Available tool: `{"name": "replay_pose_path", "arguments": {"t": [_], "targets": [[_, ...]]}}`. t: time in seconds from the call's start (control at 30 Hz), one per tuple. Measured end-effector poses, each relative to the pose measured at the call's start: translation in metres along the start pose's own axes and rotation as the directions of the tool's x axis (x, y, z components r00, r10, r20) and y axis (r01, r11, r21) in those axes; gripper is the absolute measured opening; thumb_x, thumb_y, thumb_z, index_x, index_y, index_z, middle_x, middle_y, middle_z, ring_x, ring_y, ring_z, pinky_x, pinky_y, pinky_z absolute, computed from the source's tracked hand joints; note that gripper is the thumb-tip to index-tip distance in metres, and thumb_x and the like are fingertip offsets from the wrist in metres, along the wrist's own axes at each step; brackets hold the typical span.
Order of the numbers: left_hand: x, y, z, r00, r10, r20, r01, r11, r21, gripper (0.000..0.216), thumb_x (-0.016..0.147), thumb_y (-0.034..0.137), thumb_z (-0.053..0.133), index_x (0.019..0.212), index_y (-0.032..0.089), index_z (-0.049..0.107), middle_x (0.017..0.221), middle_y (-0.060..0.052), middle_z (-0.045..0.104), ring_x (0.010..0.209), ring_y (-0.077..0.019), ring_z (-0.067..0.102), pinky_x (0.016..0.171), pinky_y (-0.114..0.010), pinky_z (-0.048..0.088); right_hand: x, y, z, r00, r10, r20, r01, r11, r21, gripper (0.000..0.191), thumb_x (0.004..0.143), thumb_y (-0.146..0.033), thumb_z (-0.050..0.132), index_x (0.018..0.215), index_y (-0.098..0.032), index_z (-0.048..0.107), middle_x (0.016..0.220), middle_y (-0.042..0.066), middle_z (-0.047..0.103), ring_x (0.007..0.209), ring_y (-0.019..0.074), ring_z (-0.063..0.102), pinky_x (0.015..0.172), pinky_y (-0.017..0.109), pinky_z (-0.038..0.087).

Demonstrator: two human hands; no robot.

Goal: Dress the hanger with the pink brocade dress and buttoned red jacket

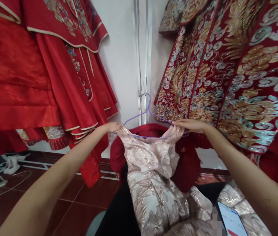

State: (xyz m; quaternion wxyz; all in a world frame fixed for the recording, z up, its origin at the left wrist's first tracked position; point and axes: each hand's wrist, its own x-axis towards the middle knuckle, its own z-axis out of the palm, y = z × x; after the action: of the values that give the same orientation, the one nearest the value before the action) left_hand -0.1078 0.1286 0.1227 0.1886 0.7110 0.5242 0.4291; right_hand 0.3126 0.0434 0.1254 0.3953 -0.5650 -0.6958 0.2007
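Note:
A pale pink brocade dress (pixel 151 177) hangs on a purple wire hanger (pixel 136 116) in front of me, its skirt spread down over my lap. My left hand (pixel 115 127) is closed on the dress's left shoulder strap at that end of the hanger. At the opposite end, my right hand (pixel 186 124) pinches the other strap, with the hanger's arm under it. The hanger's hook points up toward the wall. Some fingertips of both hands are hidden by the fabric.
Red garments (pixel 72 82) hang at the left, and an embroidered dark red gown (pixel 227 75) at the right. A phone (pixel 232 219) with a lit screen lies on the fabric at lower right. White shoes (pixel 12 164) and cables lie on the tiled floor (pixel 70 209). Dark red cloth (pixel 186 167) sits behind the dress.

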Motion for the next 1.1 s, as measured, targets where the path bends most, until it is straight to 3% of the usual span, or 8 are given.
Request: {"name": "replay_pose_path", "arguments": {"t": [0.1,0.2,0.33,0.5,0.6,0.73,0.97,1.1], "targets": [[-0.013,0.005,-0.009,0.979,-0.007,0.202,-0.032,0.981,0.189,0.035,0.067,0.054,0.068,0.07,0.019,0.068,0.067,-0.004,0.067,0.067,-0.0214,0.062,0.063,-0.025,0.04,-0.013,0.011,0.006,0.989,0.011,0.148,-0.033,0.989,0.146,0.048,0.069,-0.063,0.062,0.088,-0.02,0.07,0.086,0.006,0.07,0.074,0.0191,0.062,0.067,0.031,0.05],[-0.028,0.011,-0.014,0.958,0.074,0.278,-0.194,0.881,0.432,0.042,0.081,0.06,0.048,0.08,0.023,0.069,0.072,-0.004,0.068,0.067,-0.02,0.061,0.06,-0.024,0.035,-0.017,0.024,0.013,0.998,-0.048,0.031,0.041,0.979,0.199,0.046,0.067,-0.061,0.065,0.088,-0.02,0.069,0.089,0.005,0.07,0.08,0.0196,0.062,0.074,0.031,0.049],[-0.044,0.007,-0.015,0.963,0.181,0.2,-0.264,0.785,0.56,0.047,0.09,0.054,0.033,0.093,0.024,0.069,0.076,-0.007,0.069,0.072,-0.0227,0.063,0.062,-0.026,0.035,-0.017,0.039,0.022,0.978,-0.052,-0.2,0.097,0.97,0.221,0.045,0.066,-0.061,0.064,0.083,-0.02,0.068,0.086,0.006,0.07,0.077,0.0209,0.063,0.074,0.034,0.05],[-0.075,-0.028,-0.001,0.997,0.051,-0.062,-0.004,0.799,0.601,0.053,0.093,0.048,0.026,0.087,0.017,0.07,0.08,-0.015,0.07,0.078,-0.0274,0.065,0.068,-0.03,0.039,-0.045,0.068,0.041,0.867,0.035,-0.497,0.021,0.994,0.107,0.038,0.072,-0.053,0.057,0.084,-0.018,0.066,0.086,0.011,0.071,0.078,0.0232,0.066,0.073,0.035,0.051],[-0.095,-0.049,0.018,0.986,-0.128,0.107,0.072,0.907,0.416,0.043,0.087,0.047,0.04,0.078,0.018,0.071,0.071,-0.01,0.07,0.076,-0.027,0.065,0.069,-0.03,0.041,-0.077,0.093,0.065,0.836,0.173,-0.521,-0.181,0.983,0.036,0.032,0.072,-0.049,0.057,0.079,-0.02,0.067,0.08,0.01,0.072,0.073,0.0243,0.067,0.071,0.037,0.052],[-0.106,-0.053,0.049,0.953,-0.066,0.296,0.131,0.97,-0.206,0.034,0.076,0.049,0.058,0.083,0.018,0.071,0.09,-0.005,0.073,0.093,-0.0256,0.063,0.083,-0.03,0.043,-0.115,0.112,0.099,0.917,0.309,-0.252,-0.252,0.939,0.235,0.031,0.068,-0.051,0.063,0.074,-0.021,0.065,0.072,0.006,0.071,0.068,0.0232,0.068,0.063,0.034,0.055],[-0.084,-0.01,0.089,0.926,-0.203,0.317,0.372,0.36,-0.855,0.029,0.067,0.041,0.071,0.08,0.016,0.067,0.081,-0.008,0.07,0.085,-0.0231,0.065,0.082,-0.033,0.046,-0.128,0.07,0.108,0.877,0.172,-0.449,-0.077,0.972,0.223,0.038,0.077,-0.056,0.058,0.091,-0.021,0.062,0.093,0.011,0.069,0.088,0.0257,0.064,0.084,0.043,0.05],[-0.073,0.0,0.097,0.93,-0.267,0.252,0.321,0.255,-0.912,0.027,0.066,0.04,0.071,0.073,0.017,0.061,0.072,-0.004,0.067,0.081,-0.0229,0.065,0.079,-0.033,0.048,-0.121,0.056,0.107,0.806,0.181,-0.563,-0.017,0.958,0.285,0.042,0.079,-0.058,0.054,0.096,-0.021,0.057,0.098,0.011,0.066,0.091,0.0236,0.063,0.086,0.04,0.048]]}}
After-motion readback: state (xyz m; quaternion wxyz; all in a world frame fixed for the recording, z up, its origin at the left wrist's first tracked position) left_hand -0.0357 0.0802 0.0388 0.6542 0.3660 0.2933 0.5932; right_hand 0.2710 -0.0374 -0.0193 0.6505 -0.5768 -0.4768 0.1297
